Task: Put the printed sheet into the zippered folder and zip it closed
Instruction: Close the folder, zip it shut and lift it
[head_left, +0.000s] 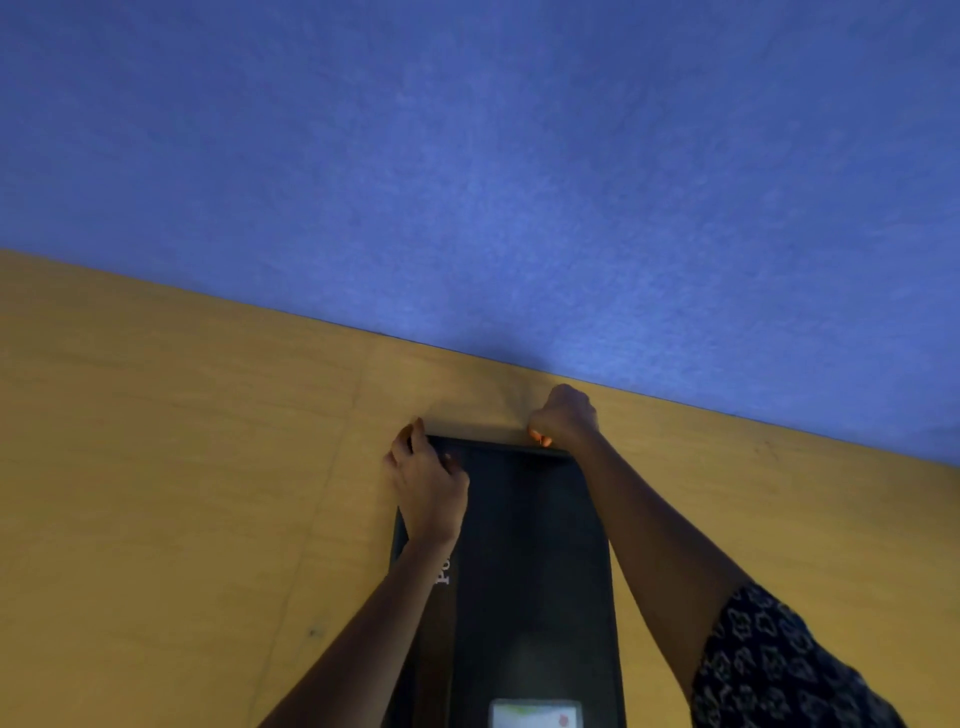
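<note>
The folder (535, 545) is a long black rectangle with a matte, slightly grained surface and a thin raised border. It lies flat on the table (156, 467), its long side pointing away from the person and its far end close to the table's back edge. The table is smooth yellow-brown wood with faint grain lines. Behind it stands a blue wall (467, 156) with a soft texture like felt. Some white letters (442, 571) are printed on the folder near the left wrist, and the arm covers part of them. At the near end of the folder there is a small pale label (535, 714) with rounded corners.

The left hand (428, 483) is on the far left corner of the folder. Its fingers are bent around the corner edge and grip it, and the palm is on the cover.

The right hand (563, 415) is at the far right corner, closed almost to a fist. Its fingertips pinch a small orange tab (540, 440) at the folder's far edge. The tab is too small to tell what it is. The right arm has a dark sleeve (779, 665) with a pale pattern.
</note>
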